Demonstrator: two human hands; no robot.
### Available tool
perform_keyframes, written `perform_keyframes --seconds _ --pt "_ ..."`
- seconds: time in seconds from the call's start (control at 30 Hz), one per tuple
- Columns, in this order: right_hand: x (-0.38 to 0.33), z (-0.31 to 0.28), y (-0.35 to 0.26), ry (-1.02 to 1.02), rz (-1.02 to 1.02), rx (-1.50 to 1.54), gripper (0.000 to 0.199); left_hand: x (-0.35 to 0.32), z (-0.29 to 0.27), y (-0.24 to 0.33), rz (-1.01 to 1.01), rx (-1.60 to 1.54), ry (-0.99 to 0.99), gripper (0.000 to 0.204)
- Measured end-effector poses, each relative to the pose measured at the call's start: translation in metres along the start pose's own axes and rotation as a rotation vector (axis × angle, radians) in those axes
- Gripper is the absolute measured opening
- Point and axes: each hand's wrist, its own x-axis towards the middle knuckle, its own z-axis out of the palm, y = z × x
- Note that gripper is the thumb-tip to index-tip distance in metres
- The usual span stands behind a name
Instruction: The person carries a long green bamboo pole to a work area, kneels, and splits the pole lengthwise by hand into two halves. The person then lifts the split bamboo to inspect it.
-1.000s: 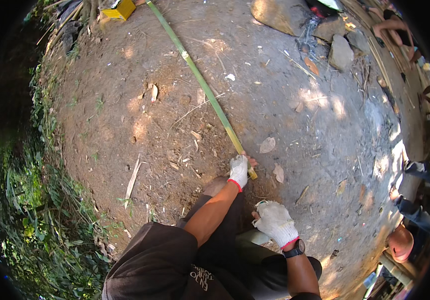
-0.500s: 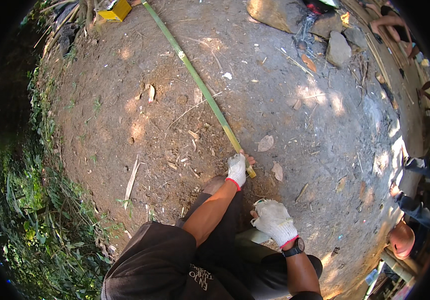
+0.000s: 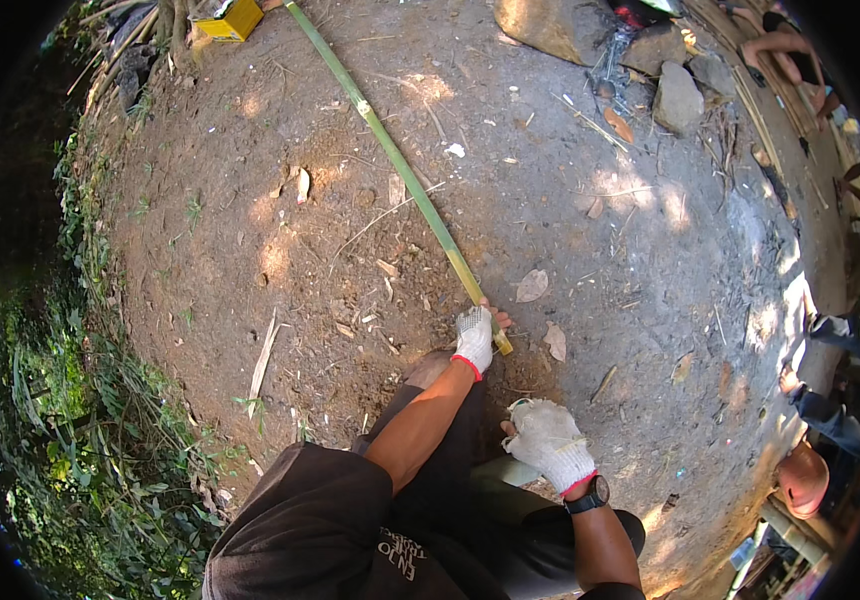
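Note:
A long green bamboo strip slants from the top edge down to my knees, with a pale node partway along and a yellowish near end. My left hand, in a white glove with bare fingertips, is wrapped round it just short of that end. Lower and to the right, my right hand, also in a white glove, is curled closed in front of my right thigh. Its fingers are mostly hidden, and whatever it grips I cannot make out. A pale greenish surface shows just below that hand, its kind unclear.
Dirt ground carries dry leaves and wood chips. Large stones surround a fire spot at the upper right. A yellow box sits at the upper left, and green plants line the left side. Other people's legs appear along the right rim.
Both hands and the bamboo strip stay where they were. The flame by the stones at the upper right shows less than before.

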Motion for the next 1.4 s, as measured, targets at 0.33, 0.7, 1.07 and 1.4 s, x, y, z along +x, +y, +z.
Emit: perform_keyframes --seconds 0.33,0.7,1.07,1.4 --pt "0.0 0.001 0.0 0.012 -0.019 0.01 0.023 -0.003 0.001 0.004 -0.035 0.011 -0.006 0.05" --pt "0.0 0.005 0.0 -0.004 -0.01 -0.03 0.021 0.004 -0.001 -0.001 -0.056 -0.118 -0.015 0.028" --pt "0.002 0.005 0.0 0.019 -0.028 -0.034 0.022 0.003 -0.002 -0.005 -0.001 -0.01 -0.005 0.05" --pt "0.0 0.005 0.0 0.042 -0.021 -0.022 0.022 -0.005 0.008 0.0 -0.004 -0.058 -0.046 0.046"
